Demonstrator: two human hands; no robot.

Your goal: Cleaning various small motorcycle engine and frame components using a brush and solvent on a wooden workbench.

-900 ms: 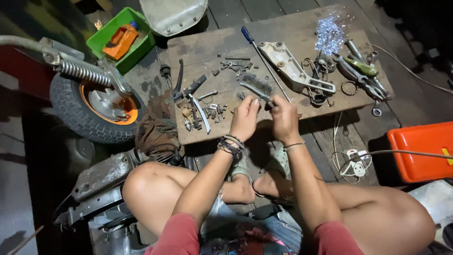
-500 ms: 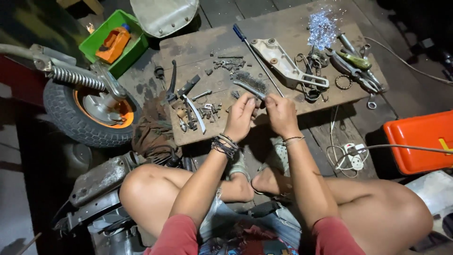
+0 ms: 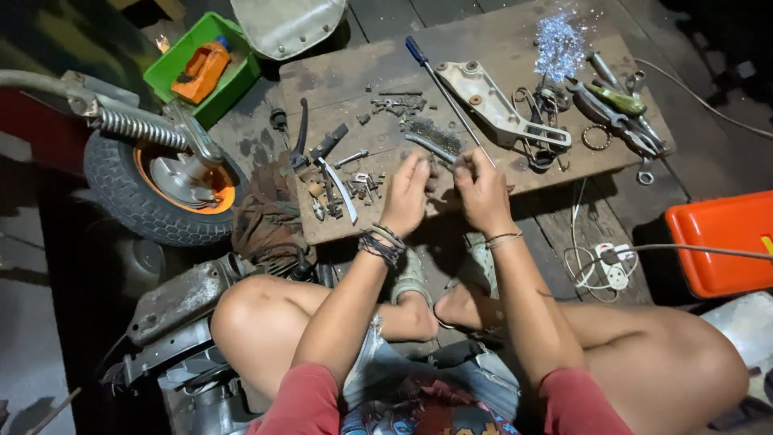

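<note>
I sit cross-legged in front of a low wooden board [image 3: 354, 76] strewn with metal parts. My left hand [image 3: 407, 193] and my right hand [image 3: 481, 187] are raised close together over the board's near edge, fingers pinched around a small metal part [image 3: 445, 165] between them; its shape is too small to make out. Just beyond my fingers lie a wire brush [image 3: 431, 141] and a long blue-handled screwdriver [image 3: 447, 93]. Small bolts and bits [image 3: 358, 184] are scattered left of my left hand.
A pale metal bracket [image 3: 491, 101], pliers and wrenches [image 3: 616, 109] lie at the board's right. A small wheel with an orange hub [image 3: 161, 181] and a spring stands left. A green bin [image 3: 201, 68] is behind, an orange box [image 3: 721, 242] right, and a power strip [image 3: 608, 266] by my knee.
My hands stayed together over the board's near edge, working the small part; the view shifted slightly as my head moved.
</note>
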